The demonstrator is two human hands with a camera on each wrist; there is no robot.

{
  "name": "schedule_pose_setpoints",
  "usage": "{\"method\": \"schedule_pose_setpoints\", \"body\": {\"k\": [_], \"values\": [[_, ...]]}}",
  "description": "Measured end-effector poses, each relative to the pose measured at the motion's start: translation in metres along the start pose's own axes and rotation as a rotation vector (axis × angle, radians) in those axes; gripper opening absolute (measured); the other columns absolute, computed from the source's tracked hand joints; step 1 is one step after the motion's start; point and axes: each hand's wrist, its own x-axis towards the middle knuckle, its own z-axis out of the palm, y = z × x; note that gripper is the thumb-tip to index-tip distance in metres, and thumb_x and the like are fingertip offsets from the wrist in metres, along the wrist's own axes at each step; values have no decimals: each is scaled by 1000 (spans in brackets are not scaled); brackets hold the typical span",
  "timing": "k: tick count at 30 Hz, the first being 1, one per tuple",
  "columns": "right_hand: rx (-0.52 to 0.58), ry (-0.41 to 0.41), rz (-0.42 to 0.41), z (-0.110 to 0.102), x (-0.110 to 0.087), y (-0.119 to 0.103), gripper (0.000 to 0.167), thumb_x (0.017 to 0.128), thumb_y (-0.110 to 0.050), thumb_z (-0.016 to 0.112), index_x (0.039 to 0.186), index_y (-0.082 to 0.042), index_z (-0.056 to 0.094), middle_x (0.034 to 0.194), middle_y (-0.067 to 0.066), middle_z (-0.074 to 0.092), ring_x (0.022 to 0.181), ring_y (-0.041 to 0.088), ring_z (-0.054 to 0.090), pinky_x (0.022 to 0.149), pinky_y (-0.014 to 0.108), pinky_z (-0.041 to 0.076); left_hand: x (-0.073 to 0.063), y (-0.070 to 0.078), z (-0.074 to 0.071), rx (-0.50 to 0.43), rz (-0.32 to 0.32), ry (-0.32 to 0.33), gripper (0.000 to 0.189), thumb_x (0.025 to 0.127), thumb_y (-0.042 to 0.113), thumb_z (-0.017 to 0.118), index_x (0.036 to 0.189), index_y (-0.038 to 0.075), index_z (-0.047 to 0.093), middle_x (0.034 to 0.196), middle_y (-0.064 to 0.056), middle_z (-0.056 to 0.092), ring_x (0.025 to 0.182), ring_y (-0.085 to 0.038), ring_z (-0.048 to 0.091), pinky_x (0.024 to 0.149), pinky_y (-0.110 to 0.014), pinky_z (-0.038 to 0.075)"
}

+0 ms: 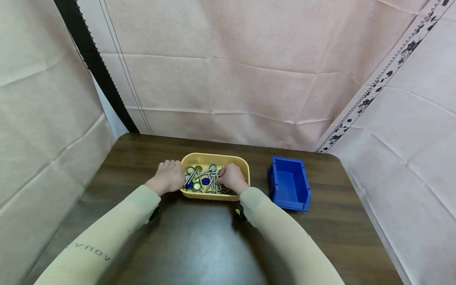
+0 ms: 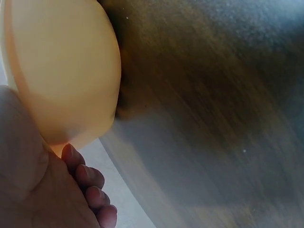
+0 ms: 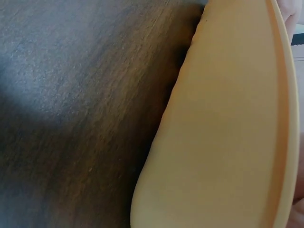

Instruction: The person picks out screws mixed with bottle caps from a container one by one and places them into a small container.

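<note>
A yellow plastic tub (image 1: 215, 157) stands on the dark wooden table and holds loose metal bolts (image 1: 203, 173) mixed with bottle caps, some gold-green and some blue (image 1: 205, 181). My left hand (image 1: 170, 176) grips the tub's left end. In the left wrist view, the curled fingers (image 2: 89, 175) show beside the tub's outer wall (image 2: 66, 66). Inside the tub's right half, my right hand (image 1: 233, 178) reaches down among the bolts, its fingertips mostly hidden. The tub's wall (image 3: 218, 123) fills much of the right wrist view and blocks whatever those fingers touch.
To the right of the tub sits a blue open-front plastic bin (image 1: 290, 184). Pale cloth (image 1: 228, 91) hangs behind the table (image 1: 199, 237) and along both sides. Forearms in light sleeves cross the table's near part.
</note>
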Motion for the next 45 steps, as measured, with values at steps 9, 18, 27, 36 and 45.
{"method": "schedule_pose_setpoints", "body": {"k": [9,18,27,36,45], "values": [[-117,40,34,0,-1,-8,26,80,-13,78,59,-10,63,53,-3,56,49,14,49,52,30,43,1,0,-1,-3,-10,12,28,98,24,40,108,-2,47,98,-15,47,93,-32,37,88,-49,27],[53,17,68,1,1,0,35,84,-14,72,55,-13,53,50,-3,45,44,14,39,49,30,37,2,2,0,-18,-16,-17,31,98,23,39,112,-3,47,102,-16,47,95,-33,37,89,-50,27],[224,59,31,-10,-2,0,4,86,-12,72,85,-8,72,83,1,67,63,15,59,57,30,49,2,-1,1,-9,-21,-8,28,97,23,39,108,-2,46,98,-15,46,94,-33,36,89,-50,27],[406,25,55,-27,-9,3,18,89,-7,68,101,6,69,93,12,67,78,27,68,67,35,55,-1,1,0,-11,-2,-19,31,98,25,41,111,-2,46,102,-16,47,95,-33,36,89,-50,27],[525,58,92,-55,-12,14,20,90,-10,65,105,3,67,101,14,65,91,34,66,79,42,53,-4,2,-2,10,-2,-8,34,99,26,42,114,-4,46,103,-16,47,95,-32,37,90,-50,28]]}}
